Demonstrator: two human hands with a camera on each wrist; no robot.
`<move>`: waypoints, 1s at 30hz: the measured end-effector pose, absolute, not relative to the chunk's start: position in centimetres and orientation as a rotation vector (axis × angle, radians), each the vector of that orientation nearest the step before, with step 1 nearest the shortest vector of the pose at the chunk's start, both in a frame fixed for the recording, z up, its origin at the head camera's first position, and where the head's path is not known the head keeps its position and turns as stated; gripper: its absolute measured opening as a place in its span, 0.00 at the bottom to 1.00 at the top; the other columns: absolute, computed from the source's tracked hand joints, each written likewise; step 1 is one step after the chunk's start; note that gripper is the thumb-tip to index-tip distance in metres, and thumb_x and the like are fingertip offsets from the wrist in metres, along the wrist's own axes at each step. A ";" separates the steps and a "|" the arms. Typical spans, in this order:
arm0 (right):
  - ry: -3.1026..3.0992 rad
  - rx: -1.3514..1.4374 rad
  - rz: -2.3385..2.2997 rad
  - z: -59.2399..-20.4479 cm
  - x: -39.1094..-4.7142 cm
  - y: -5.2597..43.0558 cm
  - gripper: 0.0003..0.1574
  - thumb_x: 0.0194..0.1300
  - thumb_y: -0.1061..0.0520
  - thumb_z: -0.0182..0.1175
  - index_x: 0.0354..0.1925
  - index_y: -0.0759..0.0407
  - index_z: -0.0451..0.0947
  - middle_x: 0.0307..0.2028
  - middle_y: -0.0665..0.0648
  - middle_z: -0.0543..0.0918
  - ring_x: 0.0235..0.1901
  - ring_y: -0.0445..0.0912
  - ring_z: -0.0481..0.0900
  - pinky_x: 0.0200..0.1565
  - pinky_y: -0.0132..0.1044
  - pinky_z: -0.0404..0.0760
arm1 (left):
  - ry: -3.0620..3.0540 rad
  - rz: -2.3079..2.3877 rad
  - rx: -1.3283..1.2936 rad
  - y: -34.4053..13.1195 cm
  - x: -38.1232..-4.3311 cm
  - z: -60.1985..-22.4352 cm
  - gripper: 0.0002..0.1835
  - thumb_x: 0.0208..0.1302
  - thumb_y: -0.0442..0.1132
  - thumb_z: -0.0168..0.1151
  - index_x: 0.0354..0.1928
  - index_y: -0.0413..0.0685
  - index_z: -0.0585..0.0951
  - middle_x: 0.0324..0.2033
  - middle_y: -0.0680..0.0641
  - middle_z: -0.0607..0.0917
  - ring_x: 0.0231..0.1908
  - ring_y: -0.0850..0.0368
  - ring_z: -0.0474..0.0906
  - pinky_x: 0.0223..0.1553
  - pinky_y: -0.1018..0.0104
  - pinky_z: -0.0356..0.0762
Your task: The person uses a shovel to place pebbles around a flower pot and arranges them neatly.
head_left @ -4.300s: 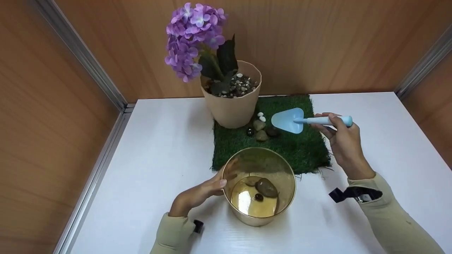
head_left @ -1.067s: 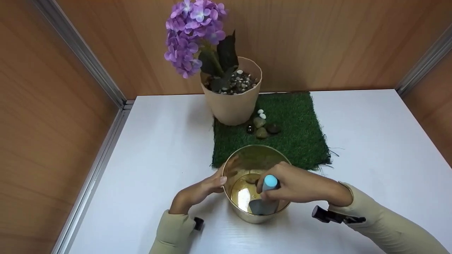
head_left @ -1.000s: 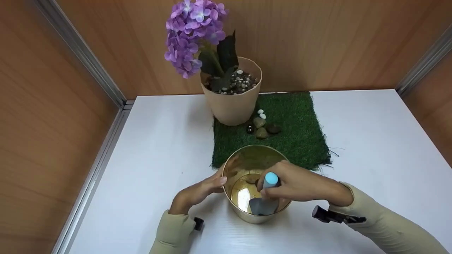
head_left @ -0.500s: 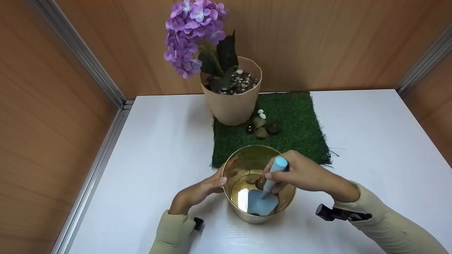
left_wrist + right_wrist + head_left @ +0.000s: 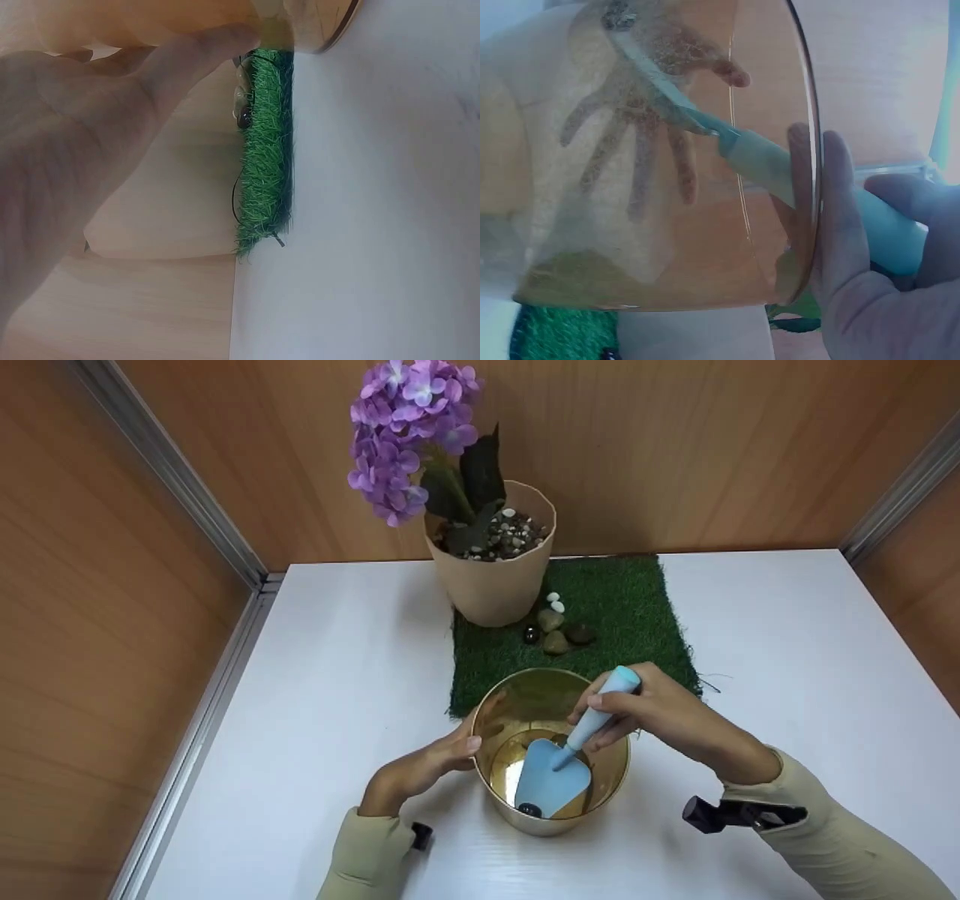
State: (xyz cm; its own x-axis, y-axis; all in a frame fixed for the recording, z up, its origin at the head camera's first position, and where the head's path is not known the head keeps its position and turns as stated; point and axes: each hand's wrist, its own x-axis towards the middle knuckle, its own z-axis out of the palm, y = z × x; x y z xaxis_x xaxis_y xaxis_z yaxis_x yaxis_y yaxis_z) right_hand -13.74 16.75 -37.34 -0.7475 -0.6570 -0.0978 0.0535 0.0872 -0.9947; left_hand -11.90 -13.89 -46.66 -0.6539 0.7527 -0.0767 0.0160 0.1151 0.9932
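Blue trowel (image 5: 556, 774) slants into the see-through amber bucket (image 5: 536, 697), its blade inside, low down, and its handle rising past the rim at the bucket's far right. The right hand (image 5: 664, 711) has its grip clenched around that handle, above the bucket's rim. Inside the bucket, at the tip of the blade, lies a glossy dark stone (image 5: 530, 810); whether it rests on the blade or just touches its edge I cannot tell. On the bucket's left side, the left hand (image 5: 431, 767) touches the outer wall with its grip uncurled: the thumb lies by the rim, and the right wrist view shows straight, spread fingers through the wall. Just beyond the bucket a green grass mat (image 5: 622, 600) lies on the white desk (image 5: 337, 697), bearing two white pebbles (image 5: 556, 606) and a small cluster of darker stones (image 5: 556, 643). Farther beyond the bucket and a little to its left stands a beige pot (image 5: 491, 596), partly on the mat, with a purple flower (image 5: 412, 435) leaning left out of it.
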 end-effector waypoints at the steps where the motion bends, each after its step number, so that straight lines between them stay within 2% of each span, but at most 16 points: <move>1: 1.817 -0.579 -1.734 -37.4 -13.8 16.9 0.17 0.68 0.58 0.53 0.42 0.73 0.77 0.41 0.71 0.80 0.34 0.63 0.82 0.35 0.50 0.80 | 1.805 1.593 0.750 -13.9 -11.9 -46.6 0.35 0.68 0.60 0.37 0.71 0.72 0.36 0.71 0.52 0.46 0.69 0.49 0.45 0.59 0.42 0.57; 6: 1.773 -0.538 -1.803 -37.6 -14.0 17.6 0.19 0.68 0.58 0.52 0.43 0.76 0.76 0.41 0.71 0.80 0.35 0.62 0.82 0.37 0.50 0.79 | 1.817 1.584 0.752 -13.9 -12.0 -46.6 0.36 0.67 0.63 0.37 0.71 0.73 0.37 0.71 0.52 0.46 0.69 0.49 0.45 0.59 0.44 0.58; 14: 1.674 -0.469 -1.905 -38.2 -14.2 18.3 0.20 0.70 0.57 0.50 0.43 0.77 0.75 0.43 0.76 0.78 0.34 0.56 0.83 0.38 0.47 0.80 | 1.798 1.615 0.785 -13.9 -12.1 -46.7 0.33 0.69 0.57 0.36 0.72 0.72 0.38 0.71 0.55 0.45 0.69 0.50 0.45 0.58 0.44 0.58; 20: 1.577 -0.419 -1.966 -38.4 -14.3 18.7 0.21 0.70 0.58 0.50 0.44 0.78 0.75 0.43 0.74 0.79 0.34 0.54 0.84 0.39 0.45 0.80 | 1.803 1.619 0.756 -13.9 -12.0 -46.8 0.34 0.68 0.58 0.36 0.72 0.72 0.38 0.71 0.56 0.44 0.69 0.51 0.45 0.58 0.45 0.59; 26: 1.540 -0.364 -1.997 -38.6 -14.2 19.0 0.21 0.70 0.56 0.49 0.46 0.77 0.74 0.43 0.70 0.80 0.41 0.57 0.82 0.40 0.43 0.79 | 1.813 1.593 0.711 -14.0 -11.9 -46.7 0.35 0.67 0.62 0.37 0.71 0.73 0.37 0.71 0.54 0.45 0.69 0.51 0.45 0.58 0.46 0.59; 30: 1.538 -0.331 -2.026 -38.6 -14.2 19.3 0.21 0.70 0.56 0.50 0.45 0.76 0.76 0.42 0.70 0.80 0.38 0.55 0.83 0.38 0.40 0.80 | 1.830 1.577 0.689 -13.9 -11.8 -46.7 0.34 0.67 0.61 0.37 0.71 0.74 0.37 0.71 0.53 0.45 0.69 0.51 0.45 0.58 0.47 0.59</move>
State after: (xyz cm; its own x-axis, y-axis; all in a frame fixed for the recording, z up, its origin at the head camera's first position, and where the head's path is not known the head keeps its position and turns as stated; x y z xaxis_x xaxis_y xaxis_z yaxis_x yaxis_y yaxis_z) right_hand -14.21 19.25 -38.65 -0.8077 -0.5728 -0.1394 0.2882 -0.1774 -0.9410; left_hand -11.83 -13.94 -46.68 -0.6724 0.7309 -0.1172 -0.0078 0.1514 0.9884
